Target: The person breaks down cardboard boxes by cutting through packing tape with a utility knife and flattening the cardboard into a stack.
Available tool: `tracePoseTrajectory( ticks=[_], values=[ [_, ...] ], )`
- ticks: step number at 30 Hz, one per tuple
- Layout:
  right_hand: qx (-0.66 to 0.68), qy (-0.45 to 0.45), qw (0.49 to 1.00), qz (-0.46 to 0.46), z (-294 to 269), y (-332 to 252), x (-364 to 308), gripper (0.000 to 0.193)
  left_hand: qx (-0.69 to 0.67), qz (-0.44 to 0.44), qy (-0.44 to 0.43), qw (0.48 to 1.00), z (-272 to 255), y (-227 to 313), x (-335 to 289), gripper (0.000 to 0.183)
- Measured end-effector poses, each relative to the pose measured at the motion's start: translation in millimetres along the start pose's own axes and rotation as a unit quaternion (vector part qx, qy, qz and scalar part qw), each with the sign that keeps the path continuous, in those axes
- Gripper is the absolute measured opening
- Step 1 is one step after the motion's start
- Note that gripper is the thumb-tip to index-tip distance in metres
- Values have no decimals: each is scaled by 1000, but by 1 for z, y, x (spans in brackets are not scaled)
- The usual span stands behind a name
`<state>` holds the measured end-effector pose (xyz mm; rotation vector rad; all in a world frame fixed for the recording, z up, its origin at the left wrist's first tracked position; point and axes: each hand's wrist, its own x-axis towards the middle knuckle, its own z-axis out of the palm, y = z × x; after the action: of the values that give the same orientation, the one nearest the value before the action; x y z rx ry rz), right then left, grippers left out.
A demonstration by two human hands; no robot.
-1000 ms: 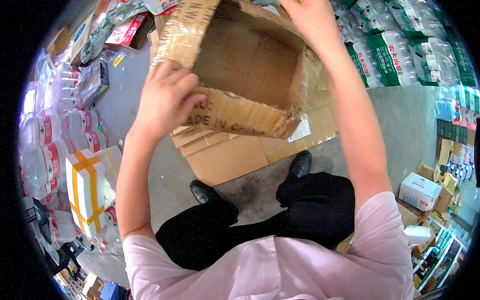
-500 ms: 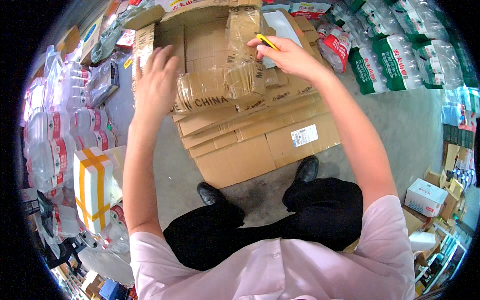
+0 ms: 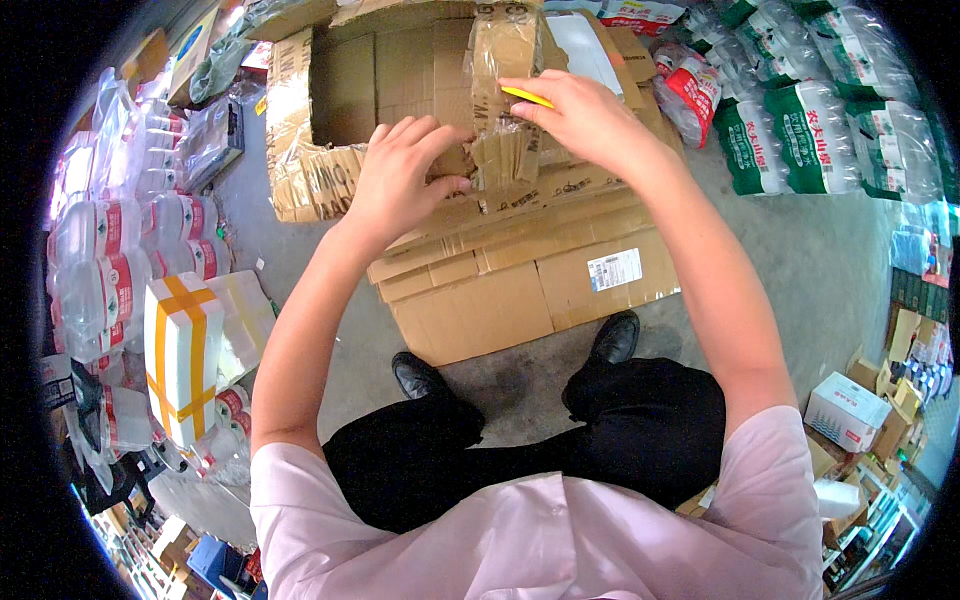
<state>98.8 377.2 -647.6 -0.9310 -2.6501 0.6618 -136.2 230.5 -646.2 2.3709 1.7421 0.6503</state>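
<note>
An opened cardboard box (image 3: pixel 318 180), bound with clear tape, lies in front of me with its inside showing. My left hand (image 3: pixel 408 172) is closed over its near edge, fingers on the inner side and thumb on the outer. In my right hand (image 3: pixel 580 112) is a slim yellow utility knife (image 3: pixel 528 97), its front end pointing left at the taped right side of the box; no blade can be made out. Beneath the box are flattened cardboard sheets (image 3: pixel 480 310), one bearing a white label (image 3: pixel 615 270).
Shrink-wrapped bottle packs (image 3: pixel 810 135) stand at the far right, and large clear bottles (image 3: pixel 100 290) at the left. A white foam box with yellow tape (image 3: pixel 183 360) sits beside those. A white carton (image 3: pixel 848 410) is at the right. My shoes (image 3: pixel 615 338) are close to the cardboard sheets.
My left hand has moved right and nearer, from the box's left side to its near edge. The box has shifted slightly, and the knife now lies flatter, lower against its right side.
</note>
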Motion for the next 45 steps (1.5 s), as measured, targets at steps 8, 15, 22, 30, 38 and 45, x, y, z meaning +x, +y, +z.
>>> tracePoseTrajectory(
  ticks=[8, 15, 22, 30, 38, 45],
  values=[
    [-88, -64, 993, 56, 16, -9, -3, 38, 32, 120, 11, 992, 18, 21, -17, 28],
    [54, -61, 996, 45, 20, 4, -3, 37, -16, -64, -43, 997, 19, 39, -16, 44],
    [189, -57, 978, 72, 33, 24, -1, 46, 8, -68, -57, 996, 34, 43, 16, 35],
    [412, -110, 893, 143, 15, 28, -15, 41, -138, -37, -107, 984, 27, 21, 15, 27],
    [287, -181, 913, 225, 2, -1, -38, 39, -163, -85, -95, 978, 17, 14, 16, 32],
    [195, -143, 960, 143, 14, -11, -34, 44, -148, -92, -110, 978, 16, 3, 16, 32]
  ],
)
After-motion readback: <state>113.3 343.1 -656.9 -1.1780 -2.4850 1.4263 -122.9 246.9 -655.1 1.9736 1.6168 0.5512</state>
